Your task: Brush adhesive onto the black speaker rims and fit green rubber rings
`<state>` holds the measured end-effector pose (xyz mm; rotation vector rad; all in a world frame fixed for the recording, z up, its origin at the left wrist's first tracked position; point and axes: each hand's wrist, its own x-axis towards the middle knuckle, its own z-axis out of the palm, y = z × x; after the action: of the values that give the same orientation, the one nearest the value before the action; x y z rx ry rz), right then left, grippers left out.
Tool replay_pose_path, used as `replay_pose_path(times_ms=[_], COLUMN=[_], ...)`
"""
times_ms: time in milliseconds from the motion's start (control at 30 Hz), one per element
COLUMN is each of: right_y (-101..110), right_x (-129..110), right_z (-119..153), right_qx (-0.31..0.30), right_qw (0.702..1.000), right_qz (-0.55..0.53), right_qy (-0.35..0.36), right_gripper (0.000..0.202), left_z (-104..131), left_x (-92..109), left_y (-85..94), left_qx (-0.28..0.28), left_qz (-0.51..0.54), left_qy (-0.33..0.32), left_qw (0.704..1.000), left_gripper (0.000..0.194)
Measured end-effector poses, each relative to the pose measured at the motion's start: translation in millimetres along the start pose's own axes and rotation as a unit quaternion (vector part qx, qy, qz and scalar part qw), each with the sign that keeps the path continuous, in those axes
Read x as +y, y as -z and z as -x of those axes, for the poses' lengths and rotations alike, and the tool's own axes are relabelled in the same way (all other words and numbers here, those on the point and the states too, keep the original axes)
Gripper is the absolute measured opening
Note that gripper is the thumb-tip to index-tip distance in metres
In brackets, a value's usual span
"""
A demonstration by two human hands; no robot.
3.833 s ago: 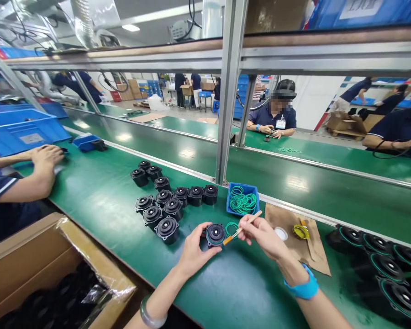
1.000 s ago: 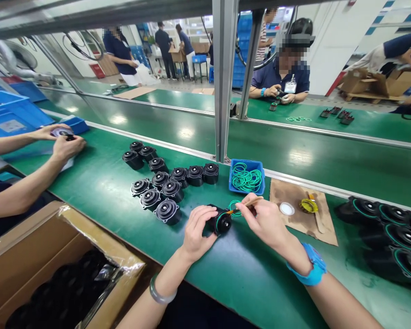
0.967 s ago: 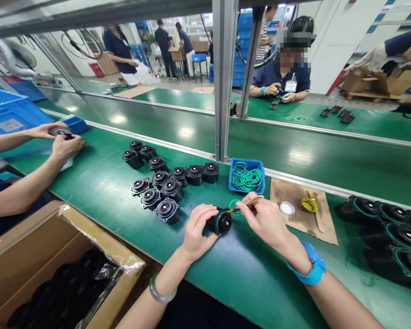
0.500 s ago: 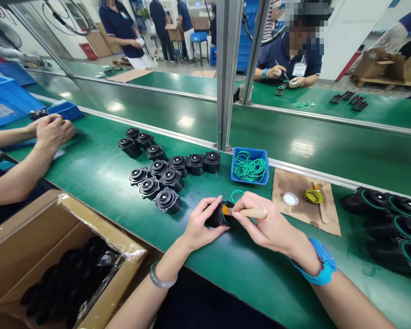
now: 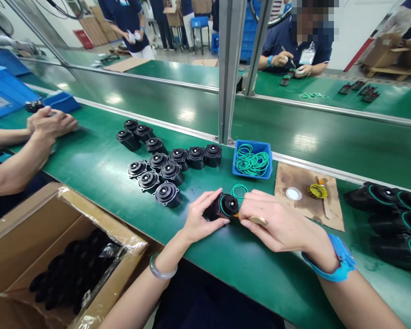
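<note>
My left hand (image 5: 204, 217) grips a black round housing (image 5: 229, 205) lying tilted on the green bench, its face turned toward my right hand. A green O-ring (image 5: 221, 206) runs around that face. In my right hand (image 5: 269, 219) is a brush with a pale wooden handle (image 5: 259, 221); its orange-yellow tip (image 5: 236, 215) sits at the right lower rim of the housing, mostly hidden by my fingers. Just behind the housing lie loose green O-rings (image 5: 239, 192). A blue bin (image 5: 235, 170) beyond them holds many more rings.
Several black housings (image 5: 167, 194) stand to the left. More, with green rings, lie at the right (image 5: 380, 194). A stained cardboard sheet (image 5: 281, 212) carries a white lid (image 5: 293, 193) and a yellow cup (image 5: 317, 191). An open carton (image 5: 27, 224) is at lower left. Co-workers' hands (image 5: 51, 122) are at left.
My right hand has swung the brush from the upper left of the housing's face to its right lower rim, so more of the face shows. My left hand keeps its hold.
</note>
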<state>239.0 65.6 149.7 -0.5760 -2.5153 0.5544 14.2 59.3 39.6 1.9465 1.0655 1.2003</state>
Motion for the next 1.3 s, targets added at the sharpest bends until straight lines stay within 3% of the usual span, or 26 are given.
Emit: replay_pose_path(times_ms=[100, 233, 300, 367, 433, 533, 633, 733, 833, 933, 1000, 1067, 1133, 1200, 1300], right_y=[2, -5, -9, -9, -7, -5, -14, -35, -59, -64, -48, -17, 21, 59, 99], right_x=[3, 8, 8, 7, 4, 4, 2, -4, 4, 20, 22, 14, 7, 5, 12], right_z=[5, 10, 11, 10, 8, 6, 2, -7, -17, -22, -16, 3, 36, 79, 142], right_qx=[0.125, 0.383, 0.438, 0.446, 0.424, 0.329, 0.201, 0.093, 0.053, 0.036, 0.041, 0.06, 0.069, 0.009, -0.03], right_qw=[0.989, 0.914, 0.889, 0.885, 0.895, 0.929, 0.949, 0.946, 0.95, 0.962, 0.965, 0.955, 0.924, 0.882, 0.861], right_qz=[-0.071, -0.122, -0.114, -0.109, -0.109, -0.082, 0.015, 0.065, 0.059, 0.052, 0.074, 0.134, 0.216, 0.3, 0.33], right_qy=[-0.019, -0.065, -0.07, -0.074, -0.086, -0.15, -0.244, -0.305, -0.301, -0.266, -0.249, -0.258, -0.308, -0.364, -0.386], right_gripper=[0.022, 0.015, 0.017, 0.018, 0.019, 0.02, 0.043, 0.063, 0.061, 0.062, 0.058, 0.051, 0.042, 0.035, 0.03], left_z=[0, 1, 1, 2, 2, 0, -1, 6, 13, 7, 1, -4, -6, -7, -8], left_x=[-2, -2, -1, 0, 1, 0, 0, -5, -31, -51, -45, -31, -19, -16, -23], left_y=[-0.6, -0.2, -0.2, -0.9, -2.6, -5.2, -4.3, 2.9, 7.8, 3.0, 0.4, 0.2, 1.2, 2.0, 0.3], left_qx=[0.009, 0.019, 0.02, 0.019, 0.022, 0.036, 0.065, 0.103, 0.139, 0.158, 0.185, 0.196, 0.183, 0.164, 0.148], left_qz=[0.042, 0.086, 0.097, 0.1, 0.088, 0.04, -0.021, -0.041, -0.16, -0.169, -0.169, -0.2, -0.238, -0.258, -0.26], left_qy=[0.027, 0.054, 0.059, 0.055, 0.043, 0.014, -0.035, -0.095, -0.109, -0.092, -0.08, -0.078, -0.088, -0.105, -0.162], left_qw=[0.999, 0.995, 0.993, 0.993, 0.995, 0.998, 0.997, 0.989, 0.971, 0.968, 0.965, 0.957, 0.95, 0.946, 0.94], left_gripper=[0.07, 0.071, 0.07, 0.07, 0.069, 0.067, 0.055, 0.04, 0.037, 0.034, 0.041, 0.051, 0.056, 0.057, 0.064])
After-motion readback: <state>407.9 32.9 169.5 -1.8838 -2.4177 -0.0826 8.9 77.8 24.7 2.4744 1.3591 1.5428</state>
